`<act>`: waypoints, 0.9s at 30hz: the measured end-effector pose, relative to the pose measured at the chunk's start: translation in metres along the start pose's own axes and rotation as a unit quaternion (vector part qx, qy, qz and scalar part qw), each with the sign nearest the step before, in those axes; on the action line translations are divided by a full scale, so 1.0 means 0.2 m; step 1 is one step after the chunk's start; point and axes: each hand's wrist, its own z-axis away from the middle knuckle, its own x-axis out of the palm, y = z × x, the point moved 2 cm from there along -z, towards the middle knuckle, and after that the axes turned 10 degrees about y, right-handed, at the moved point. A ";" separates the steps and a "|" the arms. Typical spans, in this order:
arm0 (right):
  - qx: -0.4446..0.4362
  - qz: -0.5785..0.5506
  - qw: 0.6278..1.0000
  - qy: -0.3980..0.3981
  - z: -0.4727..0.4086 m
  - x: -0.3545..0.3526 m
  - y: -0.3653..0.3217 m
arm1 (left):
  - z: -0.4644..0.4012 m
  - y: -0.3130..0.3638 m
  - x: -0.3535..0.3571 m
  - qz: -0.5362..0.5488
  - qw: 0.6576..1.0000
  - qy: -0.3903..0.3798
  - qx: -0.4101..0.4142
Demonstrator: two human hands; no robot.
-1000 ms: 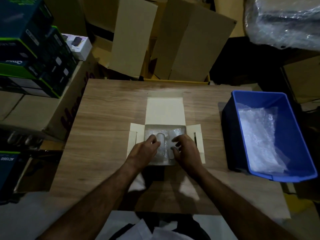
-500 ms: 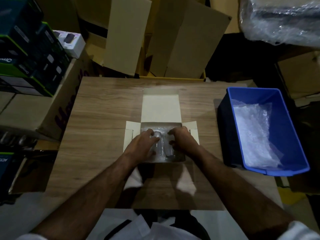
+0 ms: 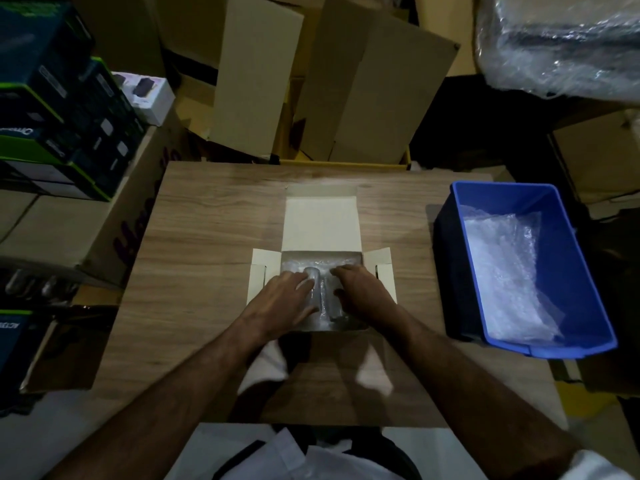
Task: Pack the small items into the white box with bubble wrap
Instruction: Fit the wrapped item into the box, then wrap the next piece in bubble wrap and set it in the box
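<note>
Mid-desk, open white cardboard box (image 3: 322, 225), flaps splayed, crinkly clear bubble wrap (image 3: 322, 265) over small rounded items (image 3: 320, 296); left hand (image 3: 282, 297), right hand (image 3: 362, 294) pressing flat, fingers spread.

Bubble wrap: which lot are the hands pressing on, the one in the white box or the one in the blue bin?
The bubble wrap in the white box; both hands lie on it. The bin's wrap lies untouched.
</note>
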 end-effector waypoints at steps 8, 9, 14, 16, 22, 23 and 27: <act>-0.043 0.021 0.992 0.116 0.12 -0.10 0.01 | 0.01 0.05 -0.02 0.022 1.000 0.005 -0.022; -0.042 0.025 0.991 0.125 0.14 -0.12 0.02 | 0.01 0.06 -0.04 0.028 0.999 0.016 -0.027; 0.003 0.015 0.978 0.207 0.24 -0.31 0.13 | -0.15 0.26 -0.15 0.053 0.992 0.117 -0.001; 0.039 0.012 0.969 0.242 0.29 -0.41 0.20 | -0.24 0.39 -0.21 0.055 0.988 0.139 0.024; 0.095 0.014 0.949 0.300 0.51 -0.60 0.52 | -0.54 0.73 -0.20 0.095 0.984 0.144 0.050; 0.105 0.020 0.946 0.307 0.55 -0.62 0.58 | -0.58 0.78 -0.18 0.087 0.983 0.148 0.062; 0.145 0.031 0.934 0.324 0.67 -0.65 0.84 | -0.72 1.03 -0.14 0.115 0.980 0.147 0.073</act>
